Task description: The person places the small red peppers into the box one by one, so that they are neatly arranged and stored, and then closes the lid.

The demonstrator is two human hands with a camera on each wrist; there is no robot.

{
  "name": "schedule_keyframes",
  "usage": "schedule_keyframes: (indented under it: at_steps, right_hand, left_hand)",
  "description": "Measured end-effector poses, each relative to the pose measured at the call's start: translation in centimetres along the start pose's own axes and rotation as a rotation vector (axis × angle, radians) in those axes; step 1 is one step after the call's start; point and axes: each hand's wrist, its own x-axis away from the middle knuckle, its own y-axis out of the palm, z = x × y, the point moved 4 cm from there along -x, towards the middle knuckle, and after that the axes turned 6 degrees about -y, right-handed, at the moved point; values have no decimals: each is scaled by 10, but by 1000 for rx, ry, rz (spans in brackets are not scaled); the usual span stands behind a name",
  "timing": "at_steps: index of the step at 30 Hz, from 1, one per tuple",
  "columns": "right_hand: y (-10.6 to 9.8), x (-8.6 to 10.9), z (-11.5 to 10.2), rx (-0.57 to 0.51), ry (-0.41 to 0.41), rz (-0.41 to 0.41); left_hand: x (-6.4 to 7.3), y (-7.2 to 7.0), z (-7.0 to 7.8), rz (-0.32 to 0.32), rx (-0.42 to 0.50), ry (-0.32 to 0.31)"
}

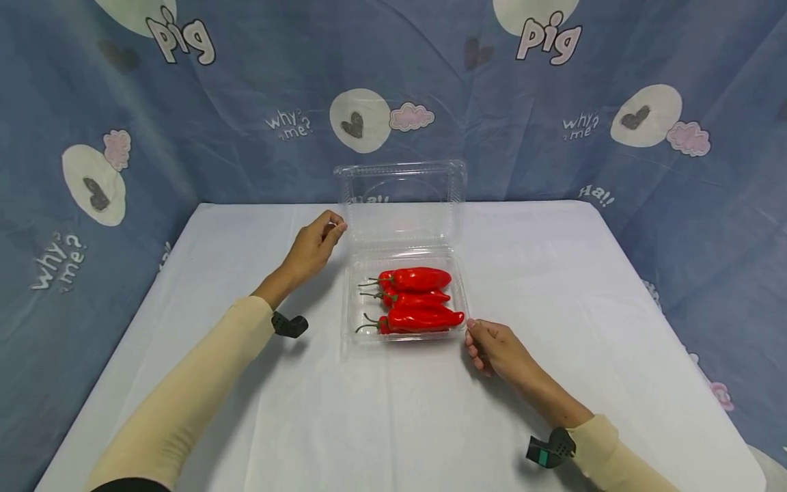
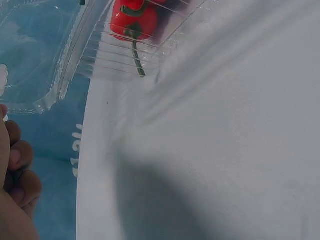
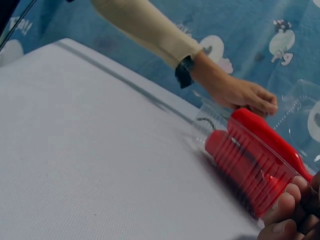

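Observation:
Several red peppers [image 1: 421, 318] with green stems lie side by side in the base of a clear plastic clamshell container [image 1: 353, 307]. Its hinged lid [image 1: 399, 229] stands raised at the back. My left hand [image 1: 313, 247] has curled fingers, with thumb and forefinger pinching the lid's left edge. In the left wrist view, the curled left fingers [image 2: 22, 162] show beside a lid corner. At the base's front right corner, my right hand [image 1: 496, 347] pinches the rim beside a pepper tip. The right wrist view shows those right fingers [image 3: 282, 207] bent against the container's end.
The container rests on a table [image 1: 553, 273] with a white cover. A blue printed curtain [image 1: 246, 157] hangs behind the table and along its sides. Dark wrist cameras [image 1: 552, 447] are strapped over the cream sleeves [image 1: 203, 383].

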Motion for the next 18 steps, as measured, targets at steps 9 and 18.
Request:
schedule_keyframes:
  at_steps: [9,18]
  right_hand:
    - [0,0,2,-2,-4,1]
    - [0,0,1,5,-10,2]
  left_hand:
    - [9,-4,5,22,-30,44]
    - [19,-6,10,44,-86,88]
